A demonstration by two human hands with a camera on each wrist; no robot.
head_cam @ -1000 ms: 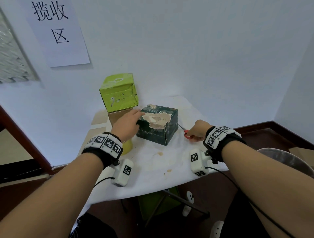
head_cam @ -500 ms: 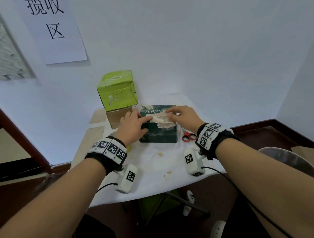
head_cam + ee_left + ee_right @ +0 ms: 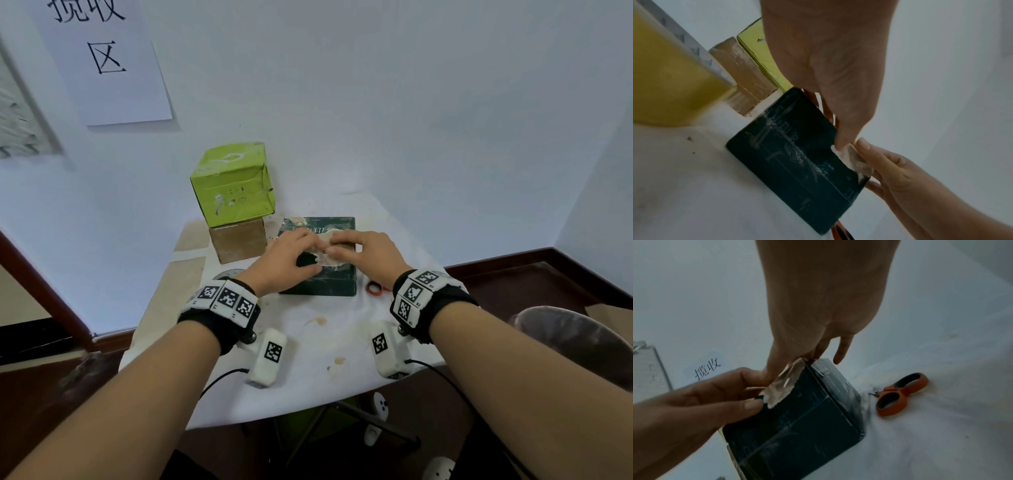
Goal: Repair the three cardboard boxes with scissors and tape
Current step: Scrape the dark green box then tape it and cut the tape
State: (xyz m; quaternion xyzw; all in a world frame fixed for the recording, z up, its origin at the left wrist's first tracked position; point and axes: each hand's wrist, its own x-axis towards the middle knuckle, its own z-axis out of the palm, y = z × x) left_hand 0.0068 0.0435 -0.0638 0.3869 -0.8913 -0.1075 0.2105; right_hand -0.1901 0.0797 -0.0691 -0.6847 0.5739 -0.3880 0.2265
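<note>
A dark green box (image 3: 322, 277) with a torn, beige patch on its top lies in the middle of the white-covered table (image 3: 308, 370). My left hand (image 3: 291, 255) lies over its left half; thumb and curled fingers pinch the torn edge (image 3: 782, 383). From the right, my right hand (image 3: 358, 250) presses straight fingers (image 3: 840, 352) on the patch. Orange scissors (image 3: 375, 288) lie just right of the box, clearer in the right wrist view (image 3: 898, 395). A lime green box (image 3: 233, 185) sits on a brown box (image 3: 238, 240). A yellowish tape roll (image 3: 670, 81) stands near my left wrist.
The stacked boxes stand close to the dark box's left side, near the white wall (image 3: 376, 120). A paper sign (image 3: 102, 58) hangs on that wall. The table's front edge (image 3: 308, 411) is near my forearms, with a folding frame and floor below.
My right hand left the scissors on the cloth and moved left onto the dark box's torn top. The box got turned square to me. My left hand stayed on the box.
</note>
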